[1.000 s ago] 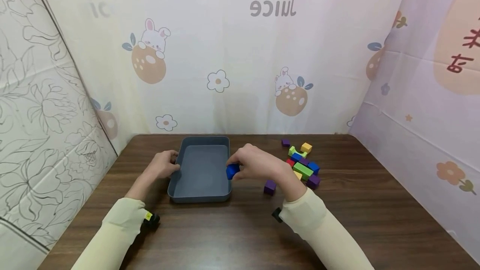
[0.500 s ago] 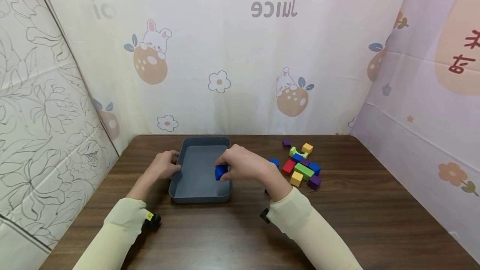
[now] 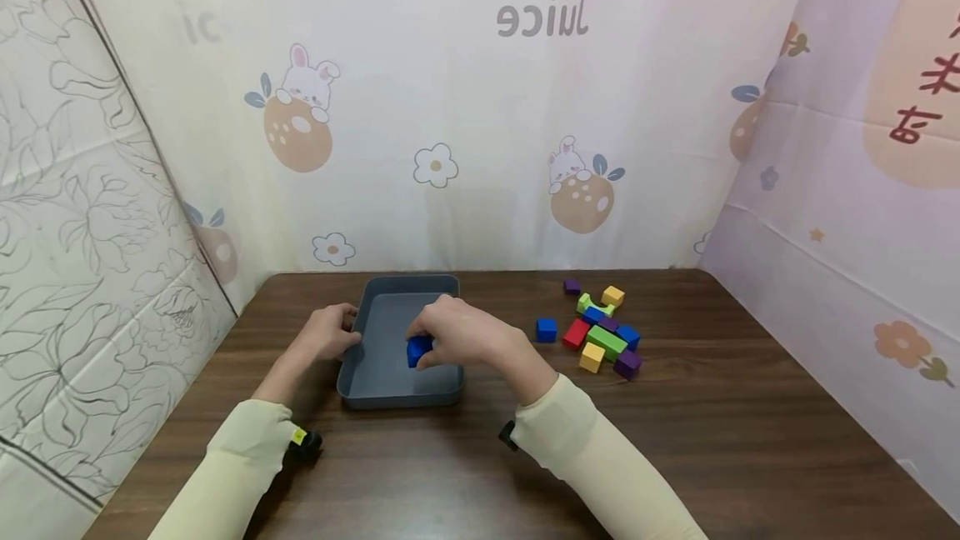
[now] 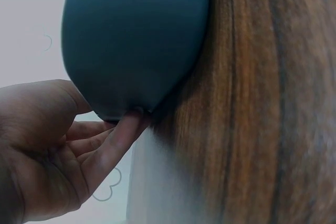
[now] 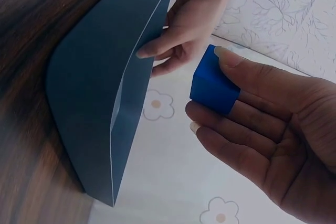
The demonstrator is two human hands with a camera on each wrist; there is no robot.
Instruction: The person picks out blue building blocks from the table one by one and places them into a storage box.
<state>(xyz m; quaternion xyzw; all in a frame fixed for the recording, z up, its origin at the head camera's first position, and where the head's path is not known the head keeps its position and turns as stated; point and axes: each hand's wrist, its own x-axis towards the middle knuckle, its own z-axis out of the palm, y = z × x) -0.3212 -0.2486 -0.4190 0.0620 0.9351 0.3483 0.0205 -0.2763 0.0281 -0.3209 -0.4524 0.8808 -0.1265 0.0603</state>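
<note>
My right hand [image 3: 468, 336] pinches a blue block [image 5: 215, 82] between thumb and fingertips. In the head view the block is over the inside of a grey rectangular tray [image 3: 397, 400], right of its middle. The right wrist view shows the block apart from the tray's wall, with the palm facing the camera. At the tray's left side my left hand [image 3: 330, 333] grips the wall, thumb over the rim and fingers outside. The left wrist view has the left fingers [image 4: 118, 140] against the tray's outer wall [image 4: 139, 40].
Right of the tray lie several loose blocks: a blue cube [image 3: 546, 329], a red block [image 3: 576, 333], a yellow cube [image 3: 592, 357], a green block [image 3: 606, 342], a purple cube [image 3: 627, 363] and a light green arch [image 3: 592, 305]. A patterned curtain [image 3: 495, 207] hangs behind the wooden table [image 3: 420, 482].
My right hand has carried the blue block leftward, from the tray's right wall to over its inside. A blue cube on the table has come into view; a purple one is now hidden. The left hand stays.
</note>
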